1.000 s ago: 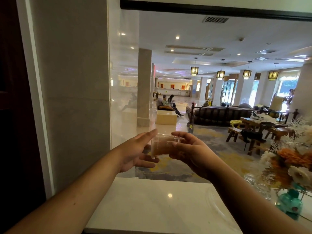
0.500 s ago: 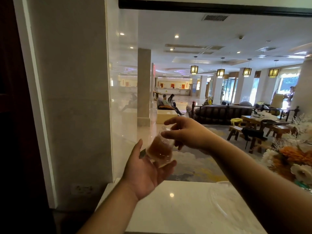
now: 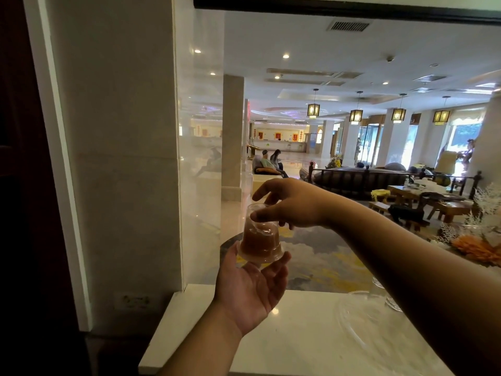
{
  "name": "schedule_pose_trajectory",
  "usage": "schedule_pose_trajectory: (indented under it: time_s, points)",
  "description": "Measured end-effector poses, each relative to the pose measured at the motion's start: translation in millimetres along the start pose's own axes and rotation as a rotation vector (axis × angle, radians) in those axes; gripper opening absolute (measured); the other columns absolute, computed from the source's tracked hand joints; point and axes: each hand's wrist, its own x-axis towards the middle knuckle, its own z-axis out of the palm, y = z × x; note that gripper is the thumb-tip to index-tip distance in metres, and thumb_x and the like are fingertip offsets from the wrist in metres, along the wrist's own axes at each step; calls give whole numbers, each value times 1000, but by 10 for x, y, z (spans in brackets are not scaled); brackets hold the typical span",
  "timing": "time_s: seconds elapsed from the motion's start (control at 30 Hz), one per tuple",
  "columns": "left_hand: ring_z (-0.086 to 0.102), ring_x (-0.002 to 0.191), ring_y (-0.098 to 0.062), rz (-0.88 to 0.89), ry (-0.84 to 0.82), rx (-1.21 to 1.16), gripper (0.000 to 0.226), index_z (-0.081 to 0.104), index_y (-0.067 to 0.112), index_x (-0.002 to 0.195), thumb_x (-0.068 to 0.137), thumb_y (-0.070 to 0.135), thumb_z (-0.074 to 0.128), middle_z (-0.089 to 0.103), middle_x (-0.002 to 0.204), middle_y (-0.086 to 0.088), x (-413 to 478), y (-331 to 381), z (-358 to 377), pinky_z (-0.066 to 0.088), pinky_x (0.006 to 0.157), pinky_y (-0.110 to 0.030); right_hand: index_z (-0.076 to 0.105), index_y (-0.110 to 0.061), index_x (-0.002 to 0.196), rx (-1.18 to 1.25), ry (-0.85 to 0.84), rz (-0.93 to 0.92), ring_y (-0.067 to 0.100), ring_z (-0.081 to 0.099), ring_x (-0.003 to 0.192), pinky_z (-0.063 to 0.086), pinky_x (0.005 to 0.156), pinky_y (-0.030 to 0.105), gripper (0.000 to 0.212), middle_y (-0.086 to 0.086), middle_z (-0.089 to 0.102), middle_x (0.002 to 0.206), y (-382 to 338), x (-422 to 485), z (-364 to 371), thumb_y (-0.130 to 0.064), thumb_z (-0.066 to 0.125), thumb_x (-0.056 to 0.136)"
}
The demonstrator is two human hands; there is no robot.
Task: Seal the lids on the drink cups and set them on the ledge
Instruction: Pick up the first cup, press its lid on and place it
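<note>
Seal check: my right grip (image 3: 295, 204) pinches the upturned drink cup (image 3: 260, 240); my left grip (image 3: 252, 291), spread, cradles it. Next, I judge: right it, lower it onto the ledge (image 3: 298, 335).

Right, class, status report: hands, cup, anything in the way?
Right hand pinches drink cup at its narrow end, from above. Left hand supports the wide end from below. Cup above ledge, not set down. Clear dish on ledge, right.
</note>
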Motion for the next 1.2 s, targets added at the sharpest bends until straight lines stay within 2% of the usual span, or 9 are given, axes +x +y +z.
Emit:
schedule_pose_trajectory:
  time_s: [0.33,0.73,0.9,1.0,1.1,1.2]
  points:
    - [78,91,-38,-5,14,-15,73,67,6,136,94,65,57,68,137,-26,-19,23,-41,66,71,-41,61,-31,126,19,-24,-22,12,71,75,51,49,11,45,-15,63,100,29,62,38,-47,74,86]
    - [78,89,-36,-7,43,-10,74,62,8,141,94,66,53,69,137,-24,32,26,-75,66,68,-39,60,-30,128,13,-41,-8,13,72,75,52,50,13,46,-14,64,103,37,82,50,-46,74,87]
    - [78,93,-37,-2,38,-35,81,60,10,142,92,73,52,67,138,-26,85,58,-109,67,70,-39,60,-29,126,48,-45,7,14,72,75,53,51,13,41,-8,67,108,70,87,81,-41,74,89]
    - [76,101,-40,-4,98,-6,82,61,8,140,89,73,58,67,136,-30,126,178,-127,67,77,-41,61,-29,125,165,-24,39,16,74,76,58,58,18,38,-4,69,111,220,62,162,-35,74,90]
    - [73,97,-42,59,259,58,68,62,8,132,88,59,71,72,121,-33,200,386,-196,65,79,-45,61,-28,127,351,32,87,17,76,88,64,72,25,43,-4,69,114,543,-37,377,-23,76,88]
    - [71,96,-33,159,423,364,54,68,15,124,83,48,79,77,104,-22,324,585,-303,66,73,-43,65,-23,127,483,124,150,19,75,93,64,87,40,49,-1,72,114,906,-90,840,-13,77,80]
